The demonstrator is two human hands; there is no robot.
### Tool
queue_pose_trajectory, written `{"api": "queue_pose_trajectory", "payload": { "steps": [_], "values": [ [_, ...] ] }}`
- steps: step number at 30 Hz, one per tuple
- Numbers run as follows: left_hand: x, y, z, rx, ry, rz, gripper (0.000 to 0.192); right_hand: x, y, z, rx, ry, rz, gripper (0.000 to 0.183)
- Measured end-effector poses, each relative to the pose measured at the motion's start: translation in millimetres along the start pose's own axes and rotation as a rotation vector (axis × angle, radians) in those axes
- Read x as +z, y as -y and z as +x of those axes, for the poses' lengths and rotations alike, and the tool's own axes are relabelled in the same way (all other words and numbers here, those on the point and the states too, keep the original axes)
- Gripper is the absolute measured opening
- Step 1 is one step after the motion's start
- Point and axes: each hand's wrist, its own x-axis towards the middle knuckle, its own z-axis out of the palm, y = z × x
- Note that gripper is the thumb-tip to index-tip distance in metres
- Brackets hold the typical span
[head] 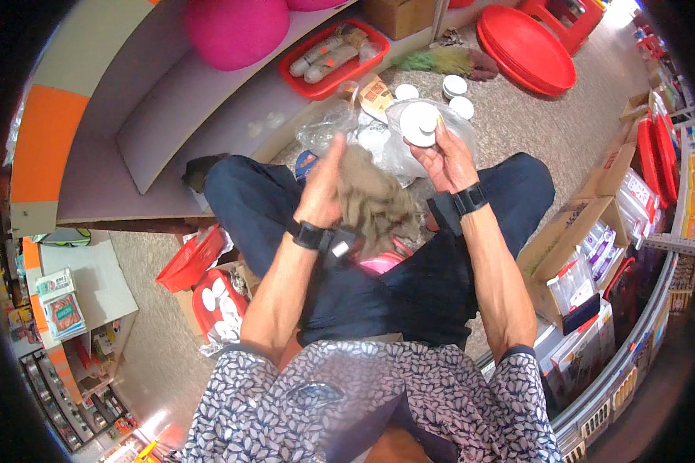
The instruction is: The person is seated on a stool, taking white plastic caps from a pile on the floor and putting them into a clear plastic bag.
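Note:
My right hand [447,155] holds a round white lid with a knob [419,124], gripped at its edge between thumb and fingers. My left hand [323,188] is raised beside a crumpled brown cloth [376,194], thumb up; whether its fingers hold part of the cloth cannot be told. Clear plastic bags [330,121] lie beyond both hands. Several white cups or bowls [461,107] stand on the floor past the lid, near a paper packet [376,98] bearing writing. Something pink [382,261] shows below the cloth, between my legs.
A red tray [337,92] with wrapped items sits at the shelf [237,81]. Large red round trays [527,49] lie at the upper right. Red containers, one with white pieces [226,301], are at my left. Cardboard boxes [564,237] with packaged goods stand at my right.

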Motion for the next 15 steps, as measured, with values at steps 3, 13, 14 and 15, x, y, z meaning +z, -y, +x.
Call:
{"api": "queue_pose_trajectory", "payload": {
  "steps": [3, 13, 14, 15],
  "values": [
    [21.0, -19.8, 4.7, 0.109, 0.007, -0.053, 0.040, -1.1, -7.0, -2.8, 0.003, -0.056, -0.014, 0.039],
    [36.2, 5.8, 32.5, 0.695, 0.058, 0.899, 0.041, 15.9, -10.8, -2.5, 0.073, -0.032, -0.322, 0.030],
    [34.4, 2.4, 33.2, 0.638, 0.103, 0.905, 0.040, 14.7, -5.8, -2.3, 0.088, -0.033, -0.446, 0.030],
    [31.6, -3.1, 35.2, 0.584, 0.144, 0.912, 0.040, 14.9, -2.2, -2.1, 0.093, -0.031, -0.444, 0.030]
  ]
}}
